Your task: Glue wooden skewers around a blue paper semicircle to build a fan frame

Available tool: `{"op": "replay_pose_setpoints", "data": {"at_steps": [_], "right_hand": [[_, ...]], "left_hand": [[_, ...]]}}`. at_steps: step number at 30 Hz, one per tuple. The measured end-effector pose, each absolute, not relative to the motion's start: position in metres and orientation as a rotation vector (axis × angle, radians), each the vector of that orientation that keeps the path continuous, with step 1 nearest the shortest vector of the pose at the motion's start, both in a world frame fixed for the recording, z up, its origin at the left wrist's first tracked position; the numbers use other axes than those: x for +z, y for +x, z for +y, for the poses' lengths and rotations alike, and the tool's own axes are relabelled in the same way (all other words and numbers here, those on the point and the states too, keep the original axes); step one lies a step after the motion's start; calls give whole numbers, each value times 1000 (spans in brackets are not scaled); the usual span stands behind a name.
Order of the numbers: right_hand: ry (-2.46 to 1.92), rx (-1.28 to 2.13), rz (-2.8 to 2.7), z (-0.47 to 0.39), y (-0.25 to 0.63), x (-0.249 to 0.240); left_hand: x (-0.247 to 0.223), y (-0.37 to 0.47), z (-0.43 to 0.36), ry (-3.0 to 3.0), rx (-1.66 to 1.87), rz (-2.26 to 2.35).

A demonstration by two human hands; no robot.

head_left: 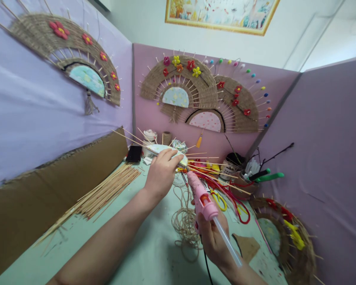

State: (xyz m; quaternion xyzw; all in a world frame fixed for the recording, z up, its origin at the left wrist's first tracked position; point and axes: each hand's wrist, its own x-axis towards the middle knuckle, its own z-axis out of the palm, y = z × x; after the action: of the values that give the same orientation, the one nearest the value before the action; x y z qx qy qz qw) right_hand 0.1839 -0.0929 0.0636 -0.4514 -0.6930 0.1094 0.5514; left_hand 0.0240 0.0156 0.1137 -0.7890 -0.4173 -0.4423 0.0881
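Note:
My left hand (162, 173) is closed on a pale patterned half-round piece (157, 148), holding it above the table. Thin wooden sticks (222, 163) fan out from that piece on several sides. In my right hand (212, 237) is a pink hot glue gun (200, 196), its nozzle at the piece's right edge, close to my left fingers. A clear glue stick (228, 243) juts from the back of the gun. Whether the nozzle touches the piece, I cannot tell. Beneath my hands lies a loose tangle of twine (185, 225).
A bundle of wooden sticks (106, 192) lies at left beside a cardboard strip (62, 198). Yellow-handled scissors (219, 201), red cords (240, 209) and a pot of tools (245, 186) stand or lie right. A woven fan (307, 253) leans at lower right; a phone (134, 153) lies behind.

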Motion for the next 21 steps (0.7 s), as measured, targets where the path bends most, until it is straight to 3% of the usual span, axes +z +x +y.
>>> {"op": "replay_pose_setpoints", "data": {"at_steps": [21], "right_hand": [[-1086,290,-1619,-94,187,62]], "left_hand": [[112,24,19,-2430,-1426,-1213]]}}
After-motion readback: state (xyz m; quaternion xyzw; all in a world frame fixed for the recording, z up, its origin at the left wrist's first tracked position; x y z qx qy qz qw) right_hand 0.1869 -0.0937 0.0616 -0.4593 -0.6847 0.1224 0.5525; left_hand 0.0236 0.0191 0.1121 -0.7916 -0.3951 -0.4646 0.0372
